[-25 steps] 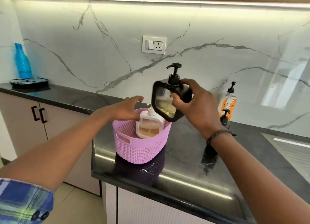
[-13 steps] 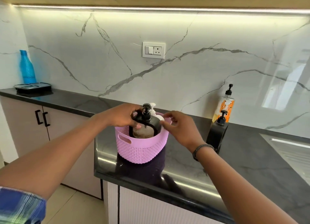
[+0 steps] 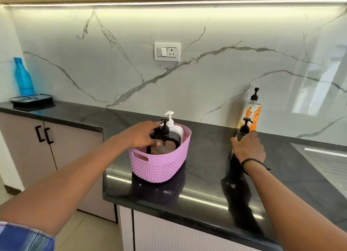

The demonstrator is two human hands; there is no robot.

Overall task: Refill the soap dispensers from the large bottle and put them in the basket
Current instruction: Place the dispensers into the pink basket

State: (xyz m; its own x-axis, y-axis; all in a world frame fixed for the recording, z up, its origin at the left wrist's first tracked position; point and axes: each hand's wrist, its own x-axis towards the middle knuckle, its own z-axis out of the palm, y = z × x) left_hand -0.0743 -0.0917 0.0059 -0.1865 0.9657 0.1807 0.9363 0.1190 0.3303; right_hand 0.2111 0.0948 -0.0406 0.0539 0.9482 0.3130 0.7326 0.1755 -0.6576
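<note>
Centrally, left hand (image 3: 142, 136), fingers curled, gripped black dispenser (image 3: 166, 131) standing in purple basket (image 3: 161, 166) on table (image 3: 206, 156), white dispenser (image 3: 173, 128) behind it. Right of centre, right hand (image 3: 247, 149) fingers clamped second black dispenser (image 3: 244, 129) on table; large bottle (image 3: 251, 111) stood just behind.
</note>
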